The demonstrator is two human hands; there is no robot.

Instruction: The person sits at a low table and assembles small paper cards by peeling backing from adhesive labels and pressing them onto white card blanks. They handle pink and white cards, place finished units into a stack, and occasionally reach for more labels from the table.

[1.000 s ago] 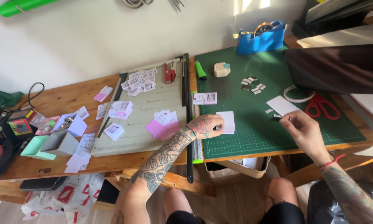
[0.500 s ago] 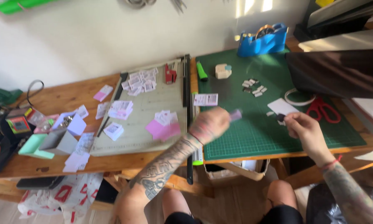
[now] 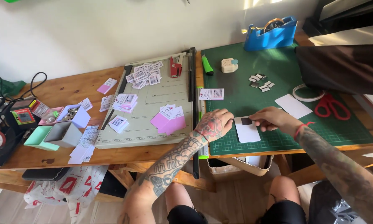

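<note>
A small white card (image 3: 248, 131) lies on the green cutting mat (image 3: 277, 95) near its front edge. A small black square piece (image 3: 246, 121) sits on the card's upper part. My left hand (image 3: 214, 124) rests on the mat with its fingers on the card's left edge. My right hand (image 3: 273, 119) reaches in from the right and its fingertips pinch or press the black piece. Another blank white card (image 3: 293, 105) lies just right of my right hand. Several small dark and white pieces (image 3: 261, 81) are scattered further back on the mat.
A paper trimmer (image 3: 157, 103) holds pink and printed cards (image 3: 168, 118). Also on the mat: a printed card (image 3: 212, 94), red scissors (image 3: 331, 105), a tape ring (image 3: 306, 93), a blue tape dispenser (image 3: 270, 33), a green marker (image 3: 207, 65). Pastel trays (image 3: 58, 128) stand at left.
My left hand lifted the white card off the mat, then set it back down flat. My right hand moved left onto the card with the black piece.
</note>
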